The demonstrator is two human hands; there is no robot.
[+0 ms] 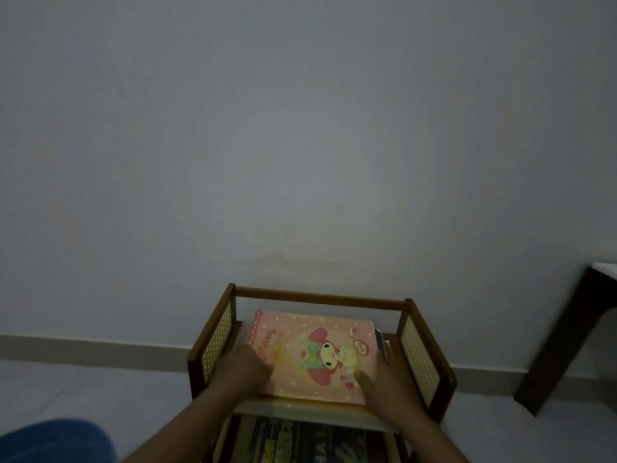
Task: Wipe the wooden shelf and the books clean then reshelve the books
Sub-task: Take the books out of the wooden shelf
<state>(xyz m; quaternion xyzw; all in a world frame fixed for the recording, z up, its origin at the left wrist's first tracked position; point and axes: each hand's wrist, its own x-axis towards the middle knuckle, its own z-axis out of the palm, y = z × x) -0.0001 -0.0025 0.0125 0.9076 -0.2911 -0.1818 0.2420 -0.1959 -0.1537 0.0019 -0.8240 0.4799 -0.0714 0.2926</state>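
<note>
**Head view: two hands on a pink book atop a small wooden shelf**

Head view, dim light. One wooden shelf (pixel 320 299) stands against a pale wall, with a rail along the back and one woven cane panel (pixel 419 362) at each end, two in all. On its top level lies one pink book (pixel 314 355), flat and face up, showing a cartoon figure with a pink hood and a green bow. At least one more book (pixel 382 344) pokes out from beneath its right edge; the exact count there is unclear. On the level below, several dark books (pixel 310 441) lie with printed covers, too shadowed to count.

Two hands are in view. The left hand (pixel 245 369) rests on the pink book's left edge with fingers curled over it. The right hand (pixel 384 384) holds the book's right side, thumb laid on the cover, fingers round the edge.

A dark piece of furniture (pixel 564 335) stands to the right, well apart. Blue cloth (pixel 56 441) shows at the lower left.
</note>
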